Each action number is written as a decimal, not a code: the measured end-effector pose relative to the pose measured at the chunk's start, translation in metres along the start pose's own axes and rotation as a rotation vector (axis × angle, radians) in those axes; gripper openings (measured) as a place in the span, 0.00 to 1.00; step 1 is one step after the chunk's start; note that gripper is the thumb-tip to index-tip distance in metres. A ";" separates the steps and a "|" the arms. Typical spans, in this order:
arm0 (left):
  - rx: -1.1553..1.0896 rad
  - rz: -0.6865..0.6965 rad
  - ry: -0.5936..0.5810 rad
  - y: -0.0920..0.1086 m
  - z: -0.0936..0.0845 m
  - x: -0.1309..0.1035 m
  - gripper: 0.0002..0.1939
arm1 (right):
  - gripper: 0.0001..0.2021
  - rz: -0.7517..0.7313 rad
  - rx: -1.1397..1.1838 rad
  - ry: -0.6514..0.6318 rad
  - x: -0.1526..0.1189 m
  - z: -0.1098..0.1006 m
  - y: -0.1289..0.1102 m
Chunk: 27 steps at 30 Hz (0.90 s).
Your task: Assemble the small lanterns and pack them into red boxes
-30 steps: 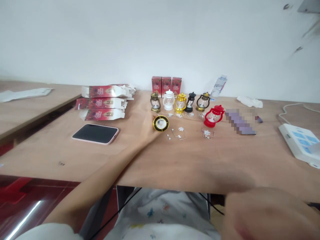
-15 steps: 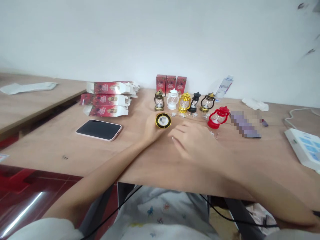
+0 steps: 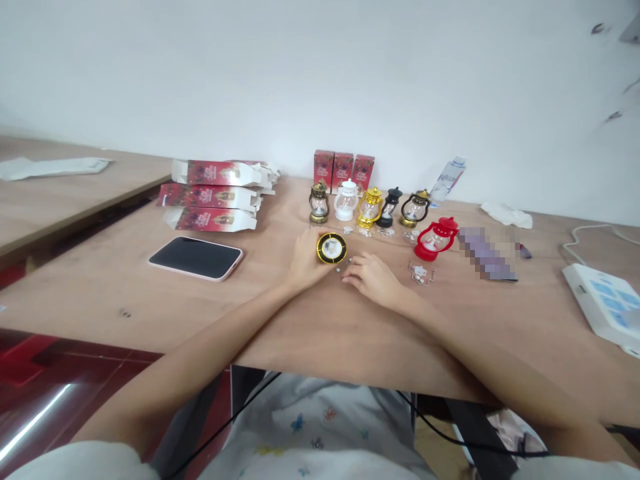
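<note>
My left hand is closed around a small lantern, tipped so that its round black base with a gold rim faces me. Just right of it, my right hand is low over the table, fingers curled together; whatever they hold is too small to make out. Tiny bits lie by its fingertips. Behind stand a bronze lantern, a white lantern, a gold lantern, a black lantern and a black-and-gold lantern. A red lantern is farther right, with small loose parts before it.
Flattened red boxes lie at the left, behind a phone. Upright red boxes stand by the wall. On the right are a plastic bottle, a tissue, a blurred purple item and a white power strip.
My right hand has drawn back and lowered to the tabletop, uncovering the small parts in front of the red lantern. The lantern in my left hand has shifted slightly right and down.
</note>
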<state>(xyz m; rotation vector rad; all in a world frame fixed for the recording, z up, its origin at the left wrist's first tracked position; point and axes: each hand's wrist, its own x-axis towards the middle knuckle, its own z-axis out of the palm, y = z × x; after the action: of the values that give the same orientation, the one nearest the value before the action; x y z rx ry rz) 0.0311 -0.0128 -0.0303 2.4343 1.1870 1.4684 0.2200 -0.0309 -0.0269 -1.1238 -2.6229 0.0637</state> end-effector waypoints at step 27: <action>0.137 -0.012 -0.057 0.004 0.003 -0.005 0.13 | 0.07 -0.029 0.279 0.522 0.022 -0.018 -0.016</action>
<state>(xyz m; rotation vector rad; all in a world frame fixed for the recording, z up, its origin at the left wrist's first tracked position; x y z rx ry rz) 0.0342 -0.0174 -0.0338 2.5322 1.3301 1.3462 0.1990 -0.0276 -0.0013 -0.8648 -2.0895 0.1098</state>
